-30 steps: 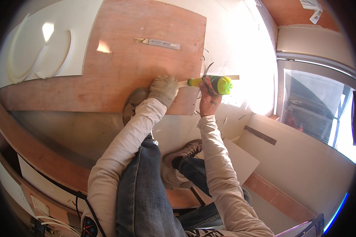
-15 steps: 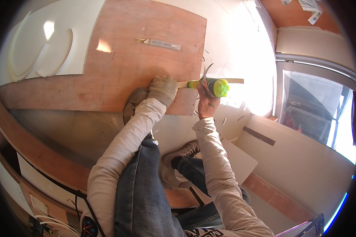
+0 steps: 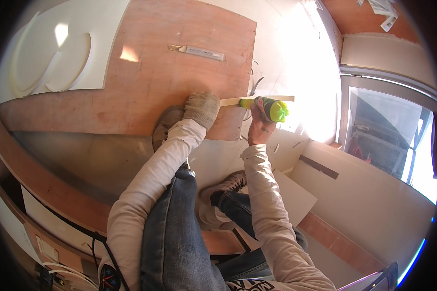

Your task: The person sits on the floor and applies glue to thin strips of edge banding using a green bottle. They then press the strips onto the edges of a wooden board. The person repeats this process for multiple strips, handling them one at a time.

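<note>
My left hand (image 3: 202,109), in a knitted work glove, is closed on the near end of a narrow pale strip (image 3: 229,102) over a reddish plywood board (image 3: 82,114). The strip runs right, past the board's edge. Bare and wrapped round a yellow-green plastic bottle (image 3: 278,111), my right hand (image 3: 260,128) keeps it tilted on its side. The bottle's neck points left at the strip; its base faces right. Whether the neck touches the strip, I cannot tell. Farther off on the board lies a utility knife (image 3: 199,52) with its blade out.
Curled white strips (image 3: 88,53) rest on a white panel (image 3: 94,19) at the far left. My shoe (image 3: 166,127) stands at the board's near edge. Dark offcuts (image 3: 259,85) lie beside the board. A glass-paned frame (image 3: 383,131) is at the right.
My right hand and the bottle have shifted a little to the right along the strip. My left hand stays closed at nearly the same place.
</note>
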### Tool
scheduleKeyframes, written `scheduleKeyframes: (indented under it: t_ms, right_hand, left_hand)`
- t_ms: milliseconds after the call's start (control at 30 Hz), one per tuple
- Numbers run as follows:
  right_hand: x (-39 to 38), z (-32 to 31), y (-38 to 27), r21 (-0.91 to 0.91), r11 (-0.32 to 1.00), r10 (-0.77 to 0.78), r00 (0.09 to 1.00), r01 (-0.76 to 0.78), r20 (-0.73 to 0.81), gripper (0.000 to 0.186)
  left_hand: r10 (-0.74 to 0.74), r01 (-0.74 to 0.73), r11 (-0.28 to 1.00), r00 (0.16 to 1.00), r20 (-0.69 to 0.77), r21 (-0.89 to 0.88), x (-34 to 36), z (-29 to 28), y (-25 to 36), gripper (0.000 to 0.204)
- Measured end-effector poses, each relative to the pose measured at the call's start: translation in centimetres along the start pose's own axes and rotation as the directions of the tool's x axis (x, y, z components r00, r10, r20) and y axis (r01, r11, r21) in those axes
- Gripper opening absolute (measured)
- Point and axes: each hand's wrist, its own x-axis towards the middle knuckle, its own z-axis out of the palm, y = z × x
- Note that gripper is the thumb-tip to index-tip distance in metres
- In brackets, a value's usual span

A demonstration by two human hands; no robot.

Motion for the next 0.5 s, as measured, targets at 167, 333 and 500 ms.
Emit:
scheduleKeyframes:
  t_ms: [167,333,500]
  right_hand:
    - [-0.4,1.1,-1.0,-0.14,0.984,-0.109,0.994,0.108,0.0,0.022]
    - [-2.0,3.0,-2.2,-0.235,0.959,-0.1,0.968,0.156,0.232,0.028]
    - [-1.4,2.3,-1.9,-0.229,0.97,-0.023,0.971,0.079,0.239,0.022]
  left_hand:
    - [0.045,-0.044,0.998,0.999,-0.023,0.05,-0.3,-0.5,0.1,0.014]
    - [-0.018,0.018,0.996,1.0,-0.001,-0.091,0.3,0.7,-0.7,0.015]
    - [-0.073,0.071,0.993,0.997,-0.021,-0.094,-0.4,-1.1,0.0,0.02]
